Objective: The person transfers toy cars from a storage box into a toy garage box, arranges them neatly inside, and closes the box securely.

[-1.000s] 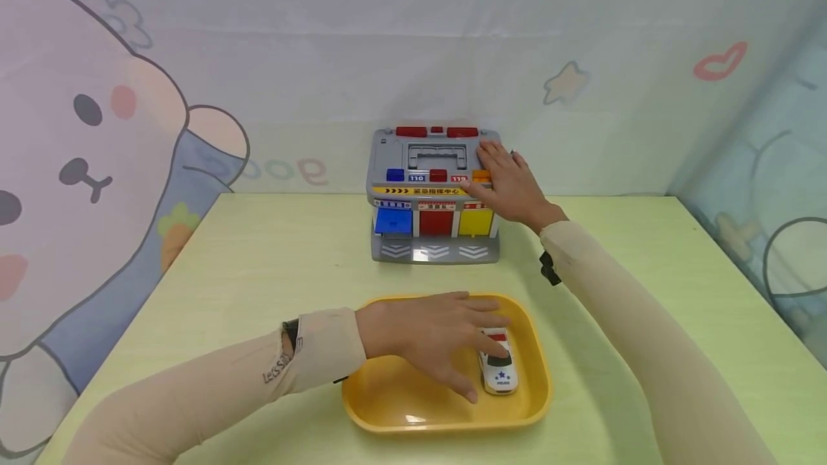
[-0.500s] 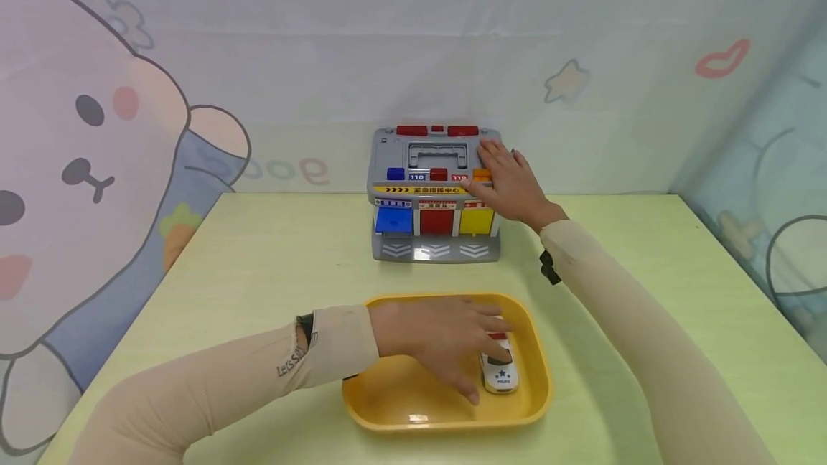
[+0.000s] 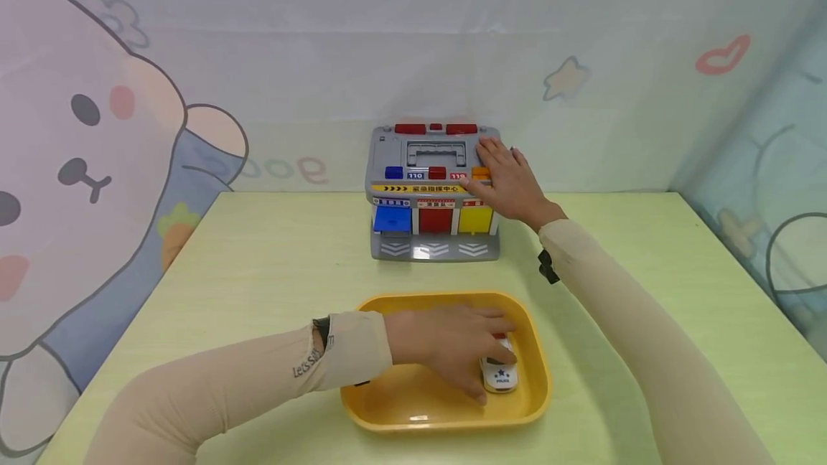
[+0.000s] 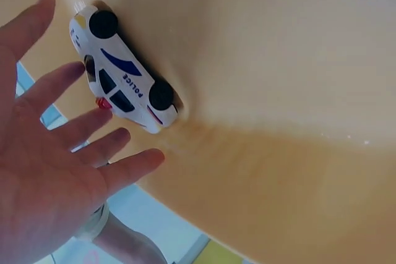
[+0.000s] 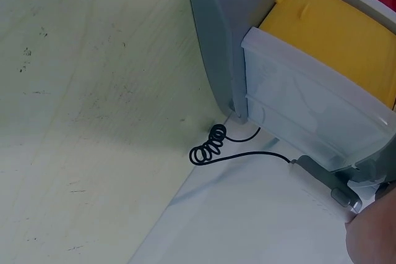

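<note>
A white toy police car (image 3: 500, 379) stands in the right part of a yellow tray (image 3: 446, 425). Over it my left hand (image 3: 452, 346) reaches with spread fingers, hiding its rear half in the head view. In the left wrist view the car (image 4: 120, 72) lies just beyond the fingertips (image 4: 148, 159), which are not wrapped round it. Farther back, my right hand (image 3: 513, 185) rests flat on the right top of a grey toy emergency station (image 3: 381, 192). Only a bit of that hand (image 5: 374, 233) shows in the right wrist view.
The station's blue door (image 3: 392, 219) is raised, while its red door (image 3: 436, 221) and yellow door (image 3: 476, 221) are down. A coiled black cord (image 5: 210, 146) hangs at the station's side. A printed cloth (image 3: 413, 70) backs the pale green table (image 3: 271, 257).
My left hand has shifted slightly right and lower over the police car, covering more of it. The right hand has stayed on the station.
</note>
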Demonstrator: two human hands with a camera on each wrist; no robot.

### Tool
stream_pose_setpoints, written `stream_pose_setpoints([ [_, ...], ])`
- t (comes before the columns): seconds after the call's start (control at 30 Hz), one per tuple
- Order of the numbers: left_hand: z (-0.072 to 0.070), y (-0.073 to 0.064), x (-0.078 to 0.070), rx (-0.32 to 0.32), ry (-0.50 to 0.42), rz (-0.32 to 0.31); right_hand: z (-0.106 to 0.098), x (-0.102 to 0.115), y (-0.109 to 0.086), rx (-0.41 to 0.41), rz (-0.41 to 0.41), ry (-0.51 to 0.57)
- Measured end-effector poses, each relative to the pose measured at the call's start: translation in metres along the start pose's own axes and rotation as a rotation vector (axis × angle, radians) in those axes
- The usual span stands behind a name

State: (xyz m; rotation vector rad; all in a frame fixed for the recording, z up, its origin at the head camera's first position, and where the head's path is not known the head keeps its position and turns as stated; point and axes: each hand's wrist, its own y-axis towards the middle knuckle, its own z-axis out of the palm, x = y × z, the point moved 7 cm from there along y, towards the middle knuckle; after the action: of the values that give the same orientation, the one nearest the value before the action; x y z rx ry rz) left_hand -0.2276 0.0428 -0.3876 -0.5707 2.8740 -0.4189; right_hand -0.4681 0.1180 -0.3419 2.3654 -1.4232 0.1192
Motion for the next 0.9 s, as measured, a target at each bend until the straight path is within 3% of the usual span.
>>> stream_pose_setpoints([
  [0.43, 0.002, 0.012, -0.007, -0.051, 0.106, -0.013, 0.000, 0.000, 0.000, -0.001, 0.011, 0.011],
  [0.67, 0.006, 0.016, -0.008, -0.076, 0.119, -0.031, -0.001, 0.000, 0.000, -0.007, 0.014, 0.015],
  [0.9, 0.008, 0.019, -0.009, -0.121, 0.148, 0.001, -0.001, 0.001, -0.001, -0.005, 0.009, 0.016],
])
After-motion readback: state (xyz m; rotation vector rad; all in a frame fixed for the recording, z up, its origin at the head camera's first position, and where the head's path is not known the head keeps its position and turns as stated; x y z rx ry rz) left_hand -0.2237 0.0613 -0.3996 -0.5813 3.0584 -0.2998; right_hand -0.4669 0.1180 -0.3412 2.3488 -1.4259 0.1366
